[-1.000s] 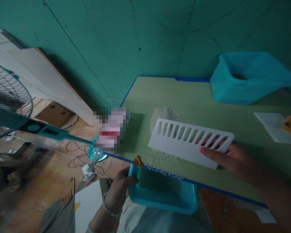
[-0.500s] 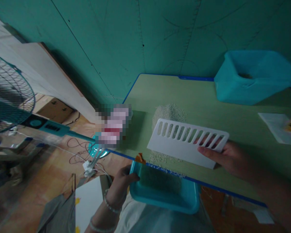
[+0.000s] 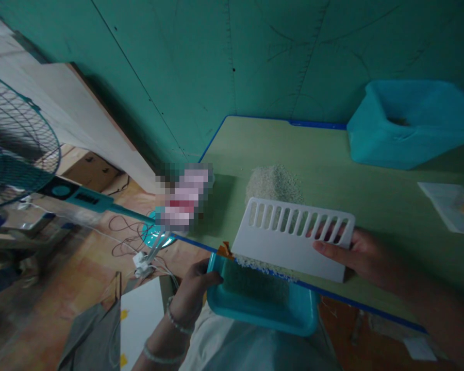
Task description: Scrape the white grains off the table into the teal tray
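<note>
White flat slotted plastic panel (image 3: 282, 253): right end gripped by right hand (image 3: 361, 253), remainder leftward of it, over pale green, blue-edged desk (image 3: 317, 152); pale loose granules (image 3: 270, 181): heaped just beyond panel; turquoise rectangular plastic tray (image 3: 263, 318): left end grasped by left hand (image 3: 198, 283), at desk's near edge

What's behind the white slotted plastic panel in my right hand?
Behind the white slotted plastic panel, a pale heap of small grains shows above its edge and through slots; part of your right hand shows through others. Its solid part hides the rest.
</note>
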Action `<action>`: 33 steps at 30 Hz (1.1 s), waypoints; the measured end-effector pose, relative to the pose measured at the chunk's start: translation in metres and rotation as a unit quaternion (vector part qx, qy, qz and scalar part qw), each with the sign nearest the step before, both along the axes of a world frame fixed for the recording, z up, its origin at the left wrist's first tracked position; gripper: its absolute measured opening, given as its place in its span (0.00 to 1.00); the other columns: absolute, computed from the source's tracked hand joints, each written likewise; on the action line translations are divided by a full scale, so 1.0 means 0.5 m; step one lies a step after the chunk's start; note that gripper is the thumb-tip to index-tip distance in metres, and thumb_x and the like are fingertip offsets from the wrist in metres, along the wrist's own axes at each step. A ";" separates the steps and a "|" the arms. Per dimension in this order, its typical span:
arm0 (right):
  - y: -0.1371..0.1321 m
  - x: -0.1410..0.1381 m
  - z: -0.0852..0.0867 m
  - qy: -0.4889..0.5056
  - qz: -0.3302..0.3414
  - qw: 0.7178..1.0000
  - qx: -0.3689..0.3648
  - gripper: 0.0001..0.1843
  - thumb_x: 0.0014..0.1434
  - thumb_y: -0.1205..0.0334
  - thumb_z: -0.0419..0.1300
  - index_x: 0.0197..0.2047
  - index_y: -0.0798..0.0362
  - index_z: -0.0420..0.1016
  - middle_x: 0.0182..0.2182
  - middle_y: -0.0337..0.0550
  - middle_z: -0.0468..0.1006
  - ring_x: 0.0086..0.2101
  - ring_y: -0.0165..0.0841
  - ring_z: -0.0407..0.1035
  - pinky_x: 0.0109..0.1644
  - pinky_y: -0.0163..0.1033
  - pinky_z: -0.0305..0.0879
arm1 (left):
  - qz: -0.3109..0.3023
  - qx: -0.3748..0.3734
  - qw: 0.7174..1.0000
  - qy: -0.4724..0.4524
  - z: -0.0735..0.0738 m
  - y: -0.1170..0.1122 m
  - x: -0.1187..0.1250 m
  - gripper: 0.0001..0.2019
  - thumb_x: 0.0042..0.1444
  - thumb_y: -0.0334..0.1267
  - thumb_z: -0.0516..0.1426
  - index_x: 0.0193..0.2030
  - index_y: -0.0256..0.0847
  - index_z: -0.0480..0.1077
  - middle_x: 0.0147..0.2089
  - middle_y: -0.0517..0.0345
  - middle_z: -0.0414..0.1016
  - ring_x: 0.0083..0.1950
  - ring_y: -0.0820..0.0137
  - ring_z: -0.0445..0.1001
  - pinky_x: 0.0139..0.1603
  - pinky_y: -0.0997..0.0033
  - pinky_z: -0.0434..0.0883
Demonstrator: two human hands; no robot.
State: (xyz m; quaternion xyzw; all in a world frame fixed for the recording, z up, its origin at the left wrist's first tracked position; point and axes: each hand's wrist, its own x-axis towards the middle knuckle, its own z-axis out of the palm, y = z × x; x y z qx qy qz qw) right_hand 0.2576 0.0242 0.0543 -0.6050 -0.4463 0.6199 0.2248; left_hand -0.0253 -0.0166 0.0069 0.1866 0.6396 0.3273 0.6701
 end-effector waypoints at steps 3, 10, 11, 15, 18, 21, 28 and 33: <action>-0.003 -0.004 0.002 -0.004 0.007 1.000 0.014 0.17 0.42 0.47 0.64 0.32 0.48 0.77 0.28 0.39 0.81 0.24 0.35 0.73 0.23 0.36 0.69 | 0.000 0.000 1.000 -0.009 -0.002 -0.002 -0.002 0.11 0.27 0.27 0.58 0.24 0.35 0.75 0.21 0.56 0.75 0.27 0.68 0.69 0.28 0.70 0.67; -0.010 -0.004 0.001 0.012 0.040 0.999 0.018 0.15 0.45 0.49 0.63 0.34 0.48 0.78 0.31 0.41 0.82 0.32 0.40 0.76 0.34 0.42 0.72 | 0.004 0.007 1.000 0.005 -0.008 0.000 0.001 0.09 0.27 0.27 0.58 0.21 0.35 0.74 0.20 0.57 0.74 0.25 0.69 0.68 0.28 0.71 0.66; -0.011 -0.005 0.002 0.018 0.046 0.999 0.019 0.15 0.46 0.50 0.63 0.34 0.49 0.78 0.32 0.41 0.82 0.33 0.40 0.76 0.36 0.42 0.72 | 0.002 0.006 1.000 0.005 -0.007 0.001 0.002 0.09 0.27 0.27 0.58 0.21 0.35 0.74 0.20 0.57 0.74 0.26 0.69 0.69 0.28 0.70 0.67; -0.013 -0.006 0.010 0.020 0.041 0.999 0.013 0.13 0.44 0.51 0.64 0.34 0.48 0.78 0.30 0.39 0.82 0.29 0.35 0.75 0.30 0.37 0.71 | -0.003 0.007 1.000 0.001 -0.002 0.002 0.006 0.09 0.27 0.27 0.58 0.22 0.35 0.74 0.21 0.57 0.74 0.26 0.68 0.69 0.29 0.69 0.67; -0.011 -0.001 0.012 -0.009 -0.002 1.000 0.010 0.16 0.40 0.48 0.65 0.32 0.47 0.78 0.22 0.36 0.79 0.18 0.32 0.69 0.17 0.34 0.64 | 0.003 0.004 1.000 -0.002 -0.003 0.001 0.007 0.09 0.27 0.27 0.58 0.22 0.35 0.74 0.21 0.58 0.74 0.25 0.69 0.68 0.29 0.69 0.67; -0.003 0.009 0.012 -0.012 -0.066 0.997 0.048 0.17 0.39 0.46 0.65 0.31 0.47 0.78 0.24 0.37 0.80 0.22 0.34 0.72 0.21 0.36 0.67 | 0.003 0.004 1.000 -0.005 -0.005 0.001 0.009 0.10 0.27 0.27 0.58 0.23 0.35 0.75 0.21 0.58 0.74 0.25 0.69 0.69 0.30 0.69 0.67; 0.017 0.022 0.005 -0.025 -0.104 0.982 0.156 0.18 0.42 0.45 0.64 0.33 0.47 0.77 0.33 0.41 0.82 0.34 0.40 0.75 0.36 0.44 0.71 | -0.013 0.006 1.000 -0.004 -0.008 -0.001 0.007 0.10 0.28 0.28 0.58 0.24 0.35 0.75 0.21 0.58 0.75 0.26 0.67 0.70 0.30 0.69 0.67; 0.018 0.017 0.004 -0.042 -0.089 0.983 0.154 0.14 0.45 0.48 0.63 0.33 0.46 0.77 0.33 0.40 0.82 0.35 0.40 0.75 0.38 0.43 0.71 | -0.009 0.005 1.000 -0.002 -0.005 -0.003 0.007 0.10 0.28 0.28 0.58 0.24 0.35 0.75 0.21 0.58 0.75 0.25 0.69 0.69 0.29 0.70 0.66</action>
